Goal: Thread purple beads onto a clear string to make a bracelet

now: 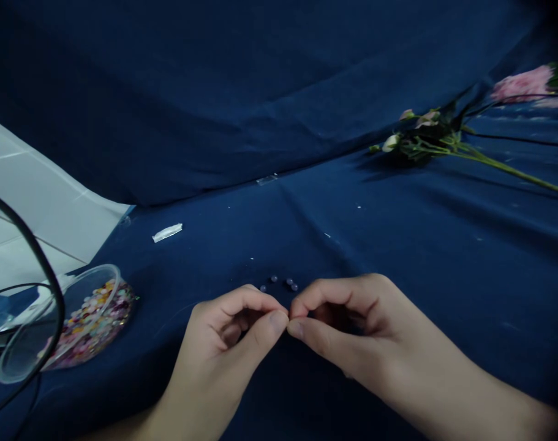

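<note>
Count: hands, 2; loose beads, 4; bead tub, 1; white strip, 1; clear strip, 1.
Left hand (214,355): thumb and index finger pressed together at the tips, remaining fingers curled in behind. Right hand (375,343): same pinch, thumb against index, other fingers bent toward the palm. The two pinches meet tip to tip, or very nearly; whatever lies between the fingertips is hidden, so cannot tell what is held.
Loose beads (274,278): small, round, pale violet, on the dark blue cloth (444,257) just beyond the fingertips; two sit close together on the right, two farther left.
Bead tub (114,288): clear plastic, round rim, at left, well apart from the hands; holds many mixed beads, pink, yellow, white and dark red, too many to count. A black cable (35,245) passes in front of it.
White strip (167,233) beyond the tub; clear strip (267,179) at the cloth's back fold; flower stems (485,158) with pink and white blooms, rear right
</note>
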`<state>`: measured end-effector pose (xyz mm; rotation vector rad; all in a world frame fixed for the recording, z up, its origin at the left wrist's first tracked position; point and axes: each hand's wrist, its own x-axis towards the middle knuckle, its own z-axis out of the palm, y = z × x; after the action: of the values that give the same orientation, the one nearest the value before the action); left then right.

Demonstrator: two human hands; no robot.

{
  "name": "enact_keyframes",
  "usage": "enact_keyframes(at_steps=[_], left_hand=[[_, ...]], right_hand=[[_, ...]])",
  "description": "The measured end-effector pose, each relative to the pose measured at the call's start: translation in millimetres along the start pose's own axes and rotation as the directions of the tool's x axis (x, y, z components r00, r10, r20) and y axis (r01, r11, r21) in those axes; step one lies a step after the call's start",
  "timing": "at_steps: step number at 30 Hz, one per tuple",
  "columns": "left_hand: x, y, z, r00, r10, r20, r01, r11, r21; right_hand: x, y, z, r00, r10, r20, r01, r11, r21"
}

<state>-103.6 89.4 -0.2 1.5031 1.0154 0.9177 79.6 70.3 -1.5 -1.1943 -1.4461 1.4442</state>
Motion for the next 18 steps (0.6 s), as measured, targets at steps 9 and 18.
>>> enact_keyframes(at_steps=[9,18], left_hand=[[-2.4,-7.9,-6.8,0.996,-0.093,0.007,0.093,0.989,-0.115],[-0.9,-9.7,-7.3,0.998,-0.058,0.018,0.060,0.991,-0.116]], right_hand=[[-1.3,1.5,-0.5,0.987,-0.149,-0.062,0.139,0.980,-0.145],[-0.9,-0.7,-1.9,0.978,-0.191,-0.080,0.173,0.967,-0.188]])
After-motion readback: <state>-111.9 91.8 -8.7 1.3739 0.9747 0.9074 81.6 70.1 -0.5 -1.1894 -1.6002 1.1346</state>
